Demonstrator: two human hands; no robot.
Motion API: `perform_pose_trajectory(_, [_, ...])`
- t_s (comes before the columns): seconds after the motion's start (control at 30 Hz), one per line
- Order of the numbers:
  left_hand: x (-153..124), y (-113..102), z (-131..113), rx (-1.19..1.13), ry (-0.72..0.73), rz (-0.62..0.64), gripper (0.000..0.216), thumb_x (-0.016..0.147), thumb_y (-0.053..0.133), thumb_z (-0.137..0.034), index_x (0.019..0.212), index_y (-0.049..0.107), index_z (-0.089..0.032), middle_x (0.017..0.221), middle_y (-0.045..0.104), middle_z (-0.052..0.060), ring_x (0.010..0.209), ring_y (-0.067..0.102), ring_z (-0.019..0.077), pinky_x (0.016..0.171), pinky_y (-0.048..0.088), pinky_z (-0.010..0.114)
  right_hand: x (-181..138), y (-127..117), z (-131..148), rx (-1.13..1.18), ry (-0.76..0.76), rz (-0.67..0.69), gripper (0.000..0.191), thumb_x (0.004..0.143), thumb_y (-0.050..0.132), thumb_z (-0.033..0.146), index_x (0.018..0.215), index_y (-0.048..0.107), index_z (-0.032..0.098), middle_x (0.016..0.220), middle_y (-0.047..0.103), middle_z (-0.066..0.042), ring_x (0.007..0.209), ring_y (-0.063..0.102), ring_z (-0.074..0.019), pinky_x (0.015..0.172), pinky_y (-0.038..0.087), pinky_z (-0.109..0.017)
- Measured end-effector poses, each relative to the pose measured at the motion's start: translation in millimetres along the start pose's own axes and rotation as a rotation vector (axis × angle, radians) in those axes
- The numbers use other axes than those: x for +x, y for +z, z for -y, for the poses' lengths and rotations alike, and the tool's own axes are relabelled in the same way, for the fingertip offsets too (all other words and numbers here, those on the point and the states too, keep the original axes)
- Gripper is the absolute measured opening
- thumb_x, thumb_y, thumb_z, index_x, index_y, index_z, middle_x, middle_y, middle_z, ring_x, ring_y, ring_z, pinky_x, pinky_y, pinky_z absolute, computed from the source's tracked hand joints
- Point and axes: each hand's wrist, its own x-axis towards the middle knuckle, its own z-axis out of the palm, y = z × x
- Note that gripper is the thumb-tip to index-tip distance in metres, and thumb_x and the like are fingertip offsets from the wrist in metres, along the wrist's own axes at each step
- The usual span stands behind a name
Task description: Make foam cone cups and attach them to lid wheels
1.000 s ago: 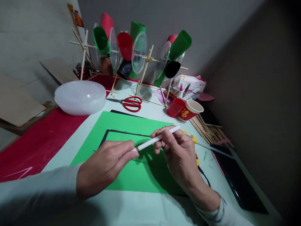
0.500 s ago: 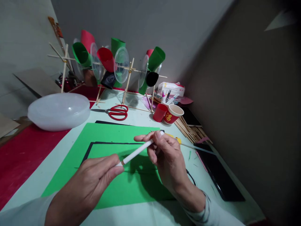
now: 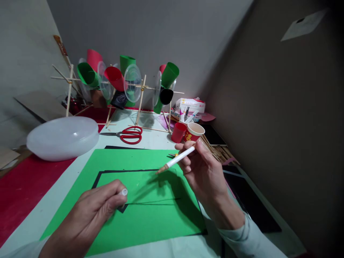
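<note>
Between the thumb and fingers of my right hand (image 3: 205,173) is a white pen (image 3: 179,158), its brownish tip bare and pointing down to the left. My left hand (image 3: 92,211) is closed around a small white pen cap (image 3: 123,192), whose hollow end faces out. Both hands are above green sheets (image 3: 107,233) on the table, with pen and cap apart. Black edges show around a smaller green sheet (image 3: 115,179) lying on the larger one. Thin dark lines run across the green. A yellow-ended tool (image 3: 176,155) is partly hidden behind the pen.
Red-handled scissors (image 3: 131,135) lie beyond the sheets. Stacked translucent plastic lids (image 3: 63,138) sit at the left. Behind stands a stick frame (image 3: 141,100) with discs and coloured cups. A paper cup (image 3: 194,132), wooden sticks (image 3: 219,152) and a black flat object (image 3: 255,204) are at the right.
The pen has come out of its cap. My right hand has moved right with the pen, my left hand slightly left and down with the cap. The view has shifted a little.
</note>
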Motion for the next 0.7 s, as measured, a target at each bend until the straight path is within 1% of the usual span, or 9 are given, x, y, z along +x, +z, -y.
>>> perform_pose_trajectory(0.07, [-4, 1, 5, -0.035, -0.025, 0.01, 0.035, 0.1, 0.045, -0.042, 0.072, 0.053, -0.024, 0.06, 0.053, -0.005, 0.049, 0.049, 0.0081, 0.046, 0.041, 0.014, 1, 0, 0, 0.075, 0.042, -0.013, 0.022, 0.084, 0.071, 0.035, 0.071, 0.072, 0.018, 0.074, 0.074, -0.005, 0.052, 0.052, -0.0069, 0.046, 0.044, -0.015])
perform_pose_trajectory(0.17, [-11, 2, 10, -0.036, -0.029, 0.018, 0.029, 0.1, 0.046, -0.04, 0.078, 0.057, -0.024, 0.064, 0.056, -0.004, 0.055, 0.053, 0.0099, 0.056, 0.046, 0.016, 1, -1, 1, 0.114, 0.051, -0.001, 0.019, 0.082, 0.073, 0.031, 0.07, 0.072, 0.017, 0.071, 0.072, -0.003, 0.053, 0.055, -0.0065, 0.049, 0.048, -0.014])
perform_pose_trajectory(0.3, [-13, 3, 5, 0.001, 0.029, -0.019, 0.025, 0.101, 0.047, -0.035, 0.081, 0.056, -0.024, 0.07, 0.059, -0.004, 0.06, 0.056, 0.0098, 0.058, 0.044, 0.017, 1, -1, 2, 0.123, 0.04, 0.019, 0.016, 0.079, 0.078, 0.028, 0.07, 0.071, 0.017, 0.071, 0.071, -0.001, 0.055, 0.058, -0.0051, 0.051, 0.05, -0.012])
perform_pose_trajectory(0.37, [-14, 4, -1, 0.018, 0.081, -0.005, 0.025, 0.102, 0.044, -0.032, 0.081, 0.054, -0.023, 0.069, 0.058, -0.005, 0.06, 0.056, 0.0081, 0.057, 0.042, 0.017, 0, -1, 3, 0.114, 0.049, 0.012, 0.017, 0.077, 0.08, 0.028, 0.071, 0.07, 0.016, 0.07, 0.07, -0.001, 0.055, 0.058, -0.0045, 0.052, 0.05, -0.011])
perform_pose_trajectory(0.47, [-18, 7, -12, 0.096, 0.216, 0.015, 0.033, 0.104, 0.042, -0.037, 0.076, 0.05, -0.022, 0.062, 0.055, -0.008, 0.055, 0.052, 0.0068, 0.055, 0.038, 0.019, -2, -2, 3, 0.066, 0.052, -0.037, 0.018, 0.075, 0.082, 0.027, 0.074, 0.07, 0.014, 0.072, 0.07, -0.001, 0.053, 0.054, -0.0026, 0.049, 0.048, -0.009])
perform_pose_trajectory(0.53, [-21, 9, -18, 0.133, 0.374, 0.085, 0.041, 0.106, 0.032, -0.039, 0.072, 0.046, -0.022, 0.056, 0.051, -0.009, 0.049, 0.048, 0.0065, 0.051, 0.035, 0.022, -2, -1, 1, 0.019, 0.049, -0.064, 0.018, 0.073, 0.084, 0.025, 0.077, 0.07, 0.013, 0.074, 0.07, 0.0, 0.052, 0.052, -0.0013, 0.046, 0.046, -0.007])
perform_pose_trajectory(0.6, [-23, 11, -21, 0.159, 0.484, 0.15, 0.044, 0.108, 0.021, -0.031, 0.071, 0.043, -0.021, 0.052, 0.048, -0.009, 0.044, 0.042, 0.0064, 0.048, 0.031, 0.025, -3, -1, -2, -0.026, 0.054, -0.08, 0.02, 0.07, 0.085, 0.022, 0.079, 0.069, 0.014, 0.075, 0.069, 0.0, 0.051, 0.049, -0.0005, 0.045, 0.045, -0.006])
perform_pose_trajectory(0.63, [-23, 11, -22, 0.161, 0.501, 0.159, 0.044, 0.108, 0.018, -0.028, 0.072, 0.042, -0.021, 0.051, 0.048, -0.009, 0.043, 0.041, 0.0064, 0.047, 0.03, 0.026, -3, -1, -3, -0.043, 0.058, -0.088, 0.021, 0.069, 0.086, 0.021, 0.079, 0.069, 0.014, 0.075, 0.068, 0.001, 0.051, 0.048, -0.0002, 0.045, 0.046, -0.006])
perform_pose_trajectory(0.7, [-23, 12, -20, 0.15, 0.471, 0.127, 0.042, 0.109, 0.016, -0.029, 0.076, 0.043, -0.022, 0.054, 0.052, -0.01, 0.045, 0.044, 0.0064, 0.048, 0.03, 0.026, -3, -1, -6, -0.063, 0.061, -0.107, 0.025, 0.065, 0.088, 0.019, 0.078, 0.067, 0.015, 0.075, 0.067, 0.001, 0.051, 0.048, 0.0001, 0.045, 0.045, -0.006])
